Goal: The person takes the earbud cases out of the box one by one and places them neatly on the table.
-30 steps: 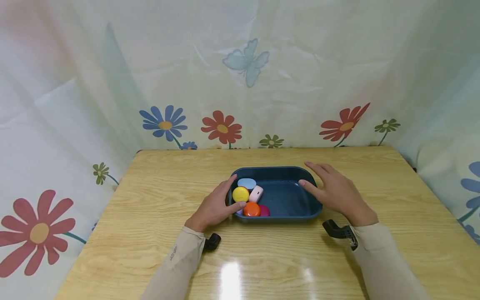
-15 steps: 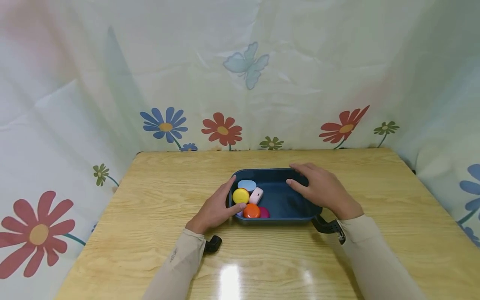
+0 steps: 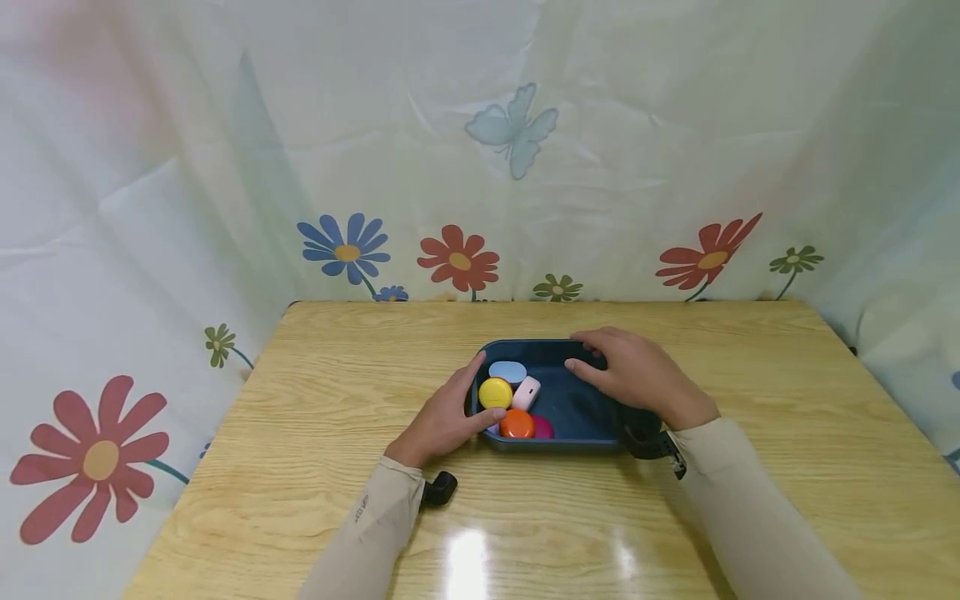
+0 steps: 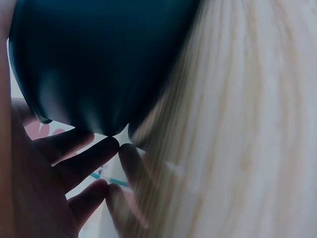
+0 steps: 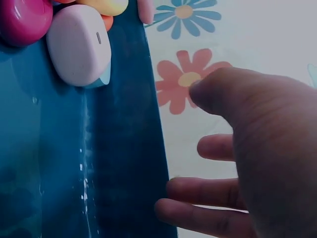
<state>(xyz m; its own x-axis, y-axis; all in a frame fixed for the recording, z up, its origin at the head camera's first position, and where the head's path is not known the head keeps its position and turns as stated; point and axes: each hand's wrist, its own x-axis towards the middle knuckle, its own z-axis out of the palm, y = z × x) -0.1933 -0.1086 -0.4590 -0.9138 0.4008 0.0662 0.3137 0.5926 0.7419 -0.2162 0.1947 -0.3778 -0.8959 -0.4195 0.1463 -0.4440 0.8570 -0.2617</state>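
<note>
A dark blue tray (image 3: 566,404) with rounded corners stands on the table. My left hand (image 3: 447,412) holds its left end, thumb over the near rim and fingers along the outer wall; in the left wrist view, those fingers (image 4: 86,163) reach under the wall's lower edge. Over the tray's right part is my right hand (image 3: 637,373), its fingers loosely extended and fingertips by the far rim, with nothing in it. At the tray's left end lie a yellow round piece (image 3: 496,394), a pale pink rounded case (image 5: 77,44) with a small slot, a light blue oval piece (image 3: 507,372), an orange one (image 3: 517,424) and a magenta one (image 5: 25,20).
The wooden table (image 3: 337,375) stretches to both sides of the tray and in front of it. Behind it hangs a pale curtain (image 3: 637,150) printed with flowers and a butterfly. Black wrist camera mounts (image 3: 440,489) stick out beneath both wrists.
My right hand has moved left from the tray's right end to over its right part. The left hand stays at the left end, and the head view has shifted slightly.
</note>
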